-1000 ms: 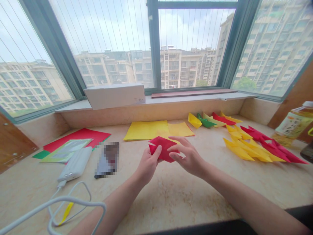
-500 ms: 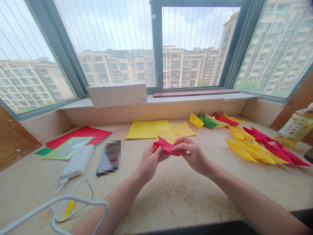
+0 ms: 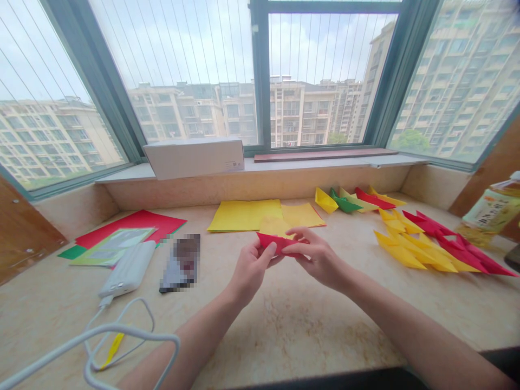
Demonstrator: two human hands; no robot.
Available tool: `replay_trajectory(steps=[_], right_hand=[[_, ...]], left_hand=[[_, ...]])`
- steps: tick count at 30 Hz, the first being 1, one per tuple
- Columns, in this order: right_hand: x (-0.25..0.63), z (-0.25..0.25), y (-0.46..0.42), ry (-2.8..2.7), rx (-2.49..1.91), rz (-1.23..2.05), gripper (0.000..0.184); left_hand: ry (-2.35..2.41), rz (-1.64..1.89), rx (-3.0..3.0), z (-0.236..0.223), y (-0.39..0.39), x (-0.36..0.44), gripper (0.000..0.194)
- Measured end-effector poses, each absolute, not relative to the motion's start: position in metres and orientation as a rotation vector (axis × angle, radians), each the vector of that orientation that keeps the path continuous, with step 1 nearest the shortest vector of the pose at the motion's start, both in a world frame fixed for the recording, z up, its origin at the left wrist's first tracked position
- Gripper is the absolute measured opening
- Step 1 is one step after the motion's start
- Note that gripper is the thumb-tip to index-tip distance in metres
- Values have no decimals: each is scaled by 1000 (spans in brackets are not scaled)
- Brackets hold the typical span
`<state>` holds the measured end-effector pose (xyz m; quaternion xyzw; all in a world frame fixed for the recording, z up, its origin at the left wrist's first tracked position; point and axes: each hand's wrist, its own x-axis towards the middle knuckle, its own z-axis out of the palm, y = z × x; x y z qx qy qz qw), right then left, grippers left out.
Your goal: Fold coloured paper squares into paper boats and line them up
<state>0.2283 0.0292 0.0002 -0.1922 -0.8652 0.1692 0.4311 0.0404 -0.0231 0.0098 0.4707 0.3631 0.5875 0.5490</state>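
Note:
A folded piece of red paper (image 3: 273, 242) is held just above the marble ledge (image 3: 284, 319) in the middle of the view. My left hand (image 3: 249, 271) pinches its left end, thumb on top. My right hand (image 3: 317, 257) grips its right side, fingers curled over the paper. Behind my hands lie flat yellow paper sheets (image 3: 247, 214).
Folded paper boats (image 3: 353, 200) in yellow, green and red sit at the back right, with more yellow and red ones (image 3: 430, 244) further right. A bottle (image 3: 489, 211) stands at the far right. At left lie red and green sheets (image 3: 125, 233), a power bank (image 3: 128, 270) and a white cable (image 3: 101, 338).
The red paper went from a broad, opened shape to a flatter, narrower fold between both hands. My hands drew a little closer together and stayed over the same spot.

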Motion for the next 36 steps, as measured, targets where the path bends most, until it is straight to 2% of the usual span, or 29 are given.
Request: replay_trajectory(steps=[4, 8, 11, 14, 17, 22, 27, 29, 34, 36], right_hand=[[225, 7, 22, -2183, -542, 576, 24], [222, 7, 25, -1879, -724, 819, 16], [221, 5, 30, -1687, -734, 1015, 23], [221, 7, 31, -1586, -690, 1028, 25], [221, 10, 30, -1450, -626, 1047, 35], [219, 18, 29, -1164, -506, 1236, 51], [219, 22, 26, -1081, -460, 1373, 55], [220, 21, 25, -1098, -465, 1451, 52], [221, 14, 28, -1121, -459, 1529, 19], [221, 13, 29, -1117, -445, 1519, 15]], left_hand=[[863, 1452, 1112, 8, -19, 38, 31], [804, 1468, 1133, 3, -16, 38, 36], [817, 1483, 1152, 1, -16, 38, 40], [931, 1454, 1185, 4, -18, 36, 40], [1001, 1408, 1232, 10, -21, 34, 37], [1035, 1185, 1398, 15, -30, 37, 36], [1014, 1007, 1469, 10, -32, 41, 45], [1008, 988, 1473, 6, -31, 41, 48], [1059, 934, 1530, 4, -30, 40, 45], [1095, 907, 1574, 5, -30, 41, 43]])
